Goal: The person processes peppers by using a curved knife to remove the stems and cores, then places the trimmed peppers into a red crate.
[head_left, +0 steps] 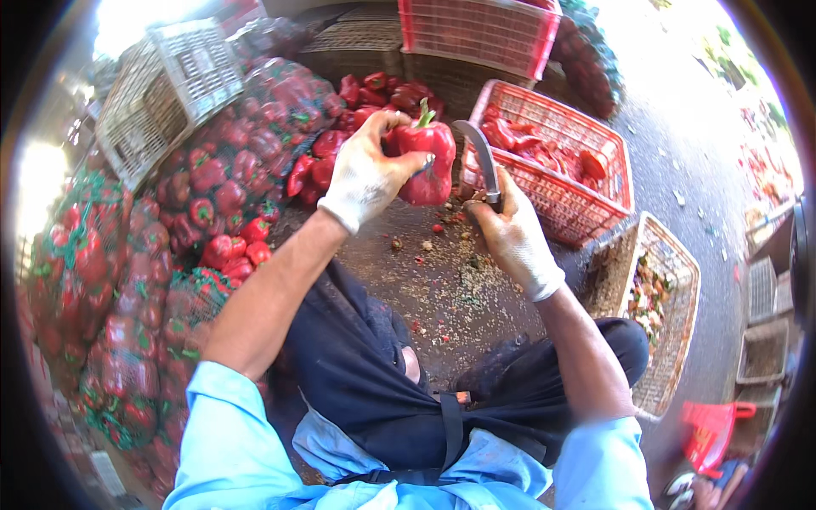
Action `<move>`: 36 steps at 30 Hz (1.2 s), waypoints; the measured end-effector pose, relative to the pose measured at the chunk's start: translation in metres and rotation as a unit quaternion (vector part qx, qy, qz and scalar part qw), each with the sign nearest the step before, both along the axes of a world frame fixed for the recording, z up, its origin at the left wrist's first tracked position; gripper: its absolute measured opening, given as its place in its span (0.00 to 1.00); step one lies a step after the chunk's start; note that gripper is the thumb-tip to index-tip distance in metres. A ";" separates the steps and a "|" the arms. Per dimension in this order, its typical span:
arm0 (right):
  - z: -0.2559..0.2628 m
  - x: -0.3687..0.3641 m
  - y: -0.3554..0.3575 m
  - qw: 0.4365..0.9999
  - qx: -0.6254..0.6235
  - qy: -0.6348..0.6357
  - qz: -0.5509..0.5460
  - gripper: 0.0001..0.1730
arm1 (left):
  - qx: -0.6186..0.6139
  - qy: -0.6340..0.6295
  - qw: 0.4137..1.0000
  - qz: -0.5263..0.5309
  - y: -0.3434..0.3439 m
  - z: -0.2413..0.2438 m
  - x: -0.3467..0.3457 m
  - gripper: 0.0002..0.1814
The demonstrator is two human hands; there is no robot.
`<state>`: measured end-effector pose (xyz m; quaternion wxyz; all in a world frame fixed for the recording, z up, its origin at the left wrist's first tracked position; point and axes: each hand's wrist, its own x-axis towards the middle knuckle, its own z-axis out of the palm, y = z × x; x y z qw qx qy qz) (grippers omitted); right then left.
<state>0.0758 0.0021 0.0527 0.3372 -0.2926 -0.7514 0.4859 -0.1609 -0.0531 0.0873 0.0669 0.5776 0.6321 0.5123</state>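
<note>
Gloved and raised in front of me, my left hand [376, 159] grips a whole red bell pepper [437, 169], its green stem pointing up. My right hand [513, 233], in a stained white glove too, holds a curved hooked knife [483, 153] by its handle. The blade rises beside the pepper, close to its right side; I cannot tell whether they touch. Behind the pepper lies a heap of loose red peppers [328, 143]. A red plastic crate [548, 191] stands just beyond my right hand, with cut red pepper pieces [535, 150] inside.
Mesh sacks of red peppers [223, 166] crowd the left side, beside a tilted pale crate [150, 95]. A pale crate [682, 319] of scraps stands by my right knee. Seeds and bits litter the floor [440, 280]. Another red crate [478, 38] stands at the back. A person's foot [682, 488] shows lower right.
</note>
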 end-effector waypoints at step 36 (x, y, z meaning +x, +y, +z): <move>-0.116 0.018 -0.004 0.991 -0.115 -0.038 -0.059 0.31 | 0.042 -0.317 0.946 0.055 -0.008 -0.102 0.011 0.17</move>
